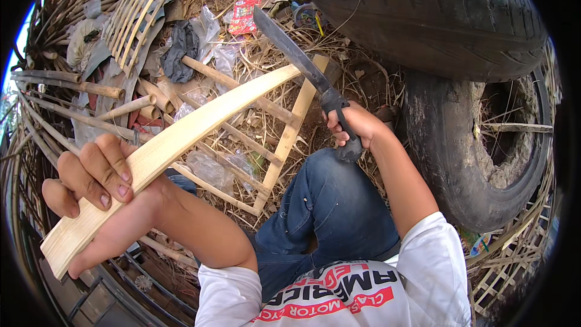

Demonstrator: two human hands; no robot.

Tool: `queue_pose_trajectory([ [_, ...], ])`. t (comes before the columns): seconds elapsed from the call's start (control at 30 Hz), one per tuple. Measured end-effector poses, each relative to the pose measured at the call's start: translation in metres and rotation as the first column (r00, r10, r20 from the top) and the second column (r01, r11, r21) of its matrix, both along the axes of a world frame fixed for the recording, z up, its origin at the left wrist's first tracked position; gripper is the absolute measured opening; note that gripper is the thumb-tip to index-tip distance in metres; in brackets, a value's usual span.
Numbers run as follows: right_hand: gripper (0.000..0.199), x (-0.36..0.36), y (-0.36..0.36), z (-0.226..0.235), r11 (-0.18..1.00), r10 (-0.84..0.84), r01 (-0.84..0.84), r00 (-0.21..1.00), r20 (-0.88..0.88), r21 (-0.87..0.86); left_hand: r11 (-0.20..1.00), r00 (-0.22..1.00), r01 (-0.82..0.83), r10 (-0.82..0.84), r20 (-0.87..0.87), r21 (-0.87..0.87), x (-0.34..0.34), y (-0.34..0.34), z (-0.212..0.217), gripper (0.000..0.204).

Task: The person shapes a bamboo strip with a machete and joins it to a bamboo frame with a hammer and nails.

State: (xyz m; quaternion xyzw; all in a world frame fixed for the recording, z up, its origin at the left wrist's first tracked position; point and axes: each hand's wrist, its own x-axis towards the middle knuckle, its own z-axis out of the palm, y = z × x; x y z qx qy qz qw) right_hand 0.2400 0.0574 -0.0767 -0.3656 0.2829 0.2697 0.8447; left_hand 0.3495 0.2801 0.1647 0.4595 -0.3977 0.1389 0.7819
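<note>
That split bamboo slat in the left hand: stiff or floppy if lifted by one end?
Probably springy rather than floppy: the bamboo slat, held at one end by the left hand, spans to the machete in a smooth bow. Likely light, being thin. Cut edges may splinter.

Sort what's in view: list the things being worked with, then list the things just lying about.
In use:
left hand gripping the bamboo strip
right hand gripping the knife, its blade against the strip's far end

Lying about:
two old tyres
loose bamboo sticks
woven basket frame
plastic wrappers
dry straw
</note>
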Motion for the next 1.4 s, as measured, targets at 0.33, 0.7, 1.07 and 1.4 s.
queue_pose_trajectory([
  [0.33,0.029,-0.001,0.01,0.002,0.347,0.216,-0.045,0.976,0.033,-0.937,1.0,1.0,-0.011,0.011,0.023,0.0,-0.006,-0.005,0.0,0.067],
  [0.7,0.03,0.006,0.019,0.048,0.45,0.311,0.01,0.936,0.167,-0.893,0.999,0.999,-0.039,0.039,0.002,-0.027,-0.008,-0.008,0.001,0.071],
  [1.07,0.027,0.002,0.019,0.021,0.422,0.252,-0.027,0.964,0.088,-0.906,0.978,0.982,-0.187,0.187,-0.015,-0.092,-0.01,-0.001,-0.01,0.069],
  [1.4,0.027,0.015,0.013,0.029,0.341,0.282,-0.043,0.958,0.058,-0.939,0.987,0.987,-0.157,0.158,0.022,-0.036,-0.008,0.007,-0.009,0.068],
])
